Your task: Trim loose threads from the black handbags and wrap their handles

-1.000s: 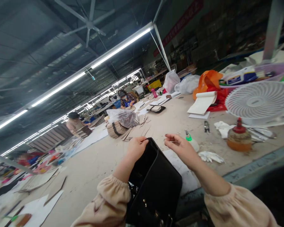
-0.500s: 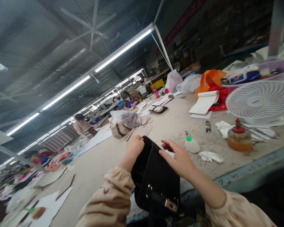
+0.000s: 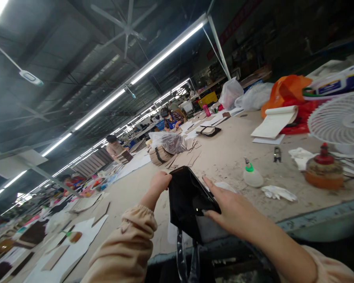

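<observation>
A glossy black handbag (image 3: 186, 200) stands at the near edge of the long worktable (image 3: 224, 157), its straps hanging below the edge. My left hand (image 3: 159, 183) is closed on the bag's upper left corner. My right hand (image 3: 224, 204) lies against the bag's right side, fingers stretched along its top edge and thumb pressed on its front. Just right of that hand stands a small white squeeze bottle with a green cap (image 3: 252, 176), and a crumpled white cloth (image 3: 279, 192) lies beside it.
A red-capped amber jar (image 3: 323, 171), a white fan (image 3: 340, 120), a notepad (image 3: 274, 122) and orange and red bags (image 3: 286, 92) sit to the right. Stacked leather pieces under a plastic bag (image 3: 166, 147) lie further back. Other people work along the table in the distance.
My right hand came down from a raised pinch onto the bag's right side. The bag turned and tilted, its flap now facing me. The view shifted so the table things slid right.
</observation>
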### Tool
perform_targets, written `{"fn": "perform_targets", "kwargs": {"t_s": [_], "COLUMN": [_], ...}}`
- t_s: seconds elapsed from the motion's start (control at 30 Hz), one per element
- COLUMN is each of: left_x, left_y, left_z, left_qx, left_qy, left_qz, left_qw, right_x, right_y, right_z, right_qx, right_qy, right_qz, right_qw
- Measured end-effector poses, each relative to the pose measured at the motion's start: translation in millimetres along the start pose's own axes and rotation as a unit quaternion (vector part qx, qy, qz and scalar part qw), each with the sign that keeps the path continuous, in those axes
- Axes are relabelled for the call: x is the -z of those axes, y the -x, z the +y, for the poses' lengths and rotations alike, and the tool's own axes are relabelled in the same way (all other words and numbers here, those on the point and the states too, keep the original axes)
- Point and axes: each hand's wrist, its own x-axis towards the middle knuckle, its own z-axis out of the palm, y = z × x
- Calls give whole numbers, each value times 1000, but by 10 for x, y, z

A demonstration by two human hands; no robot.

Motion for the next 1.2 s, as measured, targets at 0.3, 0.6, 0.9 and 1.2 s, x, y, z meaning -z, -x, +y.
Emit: {"fn": "perform_targets", "kwargs": {"t_s": [0.3, 0.6, 0.9, 1.2], "left_x": [-42, -3, 304, -96], "left_y": [538, 777, 899, 666], "left_z": [-104, -353, -77, 514], "left_qx": [5, 40, -219, -422], "left_qy": [179, 231, -117, -48], "left_qz": [-92, -193, 138, 139], "left_qw": [979, 953, 959, 894], "right_x": [23, 110, 108, 87], "right_y": [-277, -318, -431, -493], "right_z": [419, 578, 591, 662], "right_qx": [-12, 111, 51, 73], "right_qy": [55, -211, -182, -175], "right_qz": [144, 26, 33, 28], "right_qw": [988, 971, 981, 981]}}
